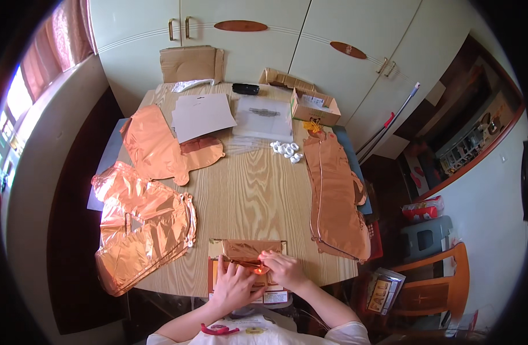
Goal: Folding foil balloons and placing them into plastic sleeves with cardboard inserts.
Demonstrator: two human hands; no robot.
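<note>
My left hand (238,284) lies over a folded copper-coloured foil sheet (249,248), fingers apart, probably to stop it sliding; my right hand (283,270) has its fingertips bunched at the foil's edge, though I cannot tell whether that grip is clamped. The foil sits on a flat, rectangular printed package (212,282) at the near edge of the wood-grain desk (249,190), likely for easy reach. Shiny copper foil pieces (146,230) lie to my left and a long copper foil stack (336,198) to my right, perhaps to free the middle. Small white rings (287,151) lie farther off. The package's white label (276,297) bears print too small to read; the open-topped cardboard box (317,107) beyond also has printing.
</note>
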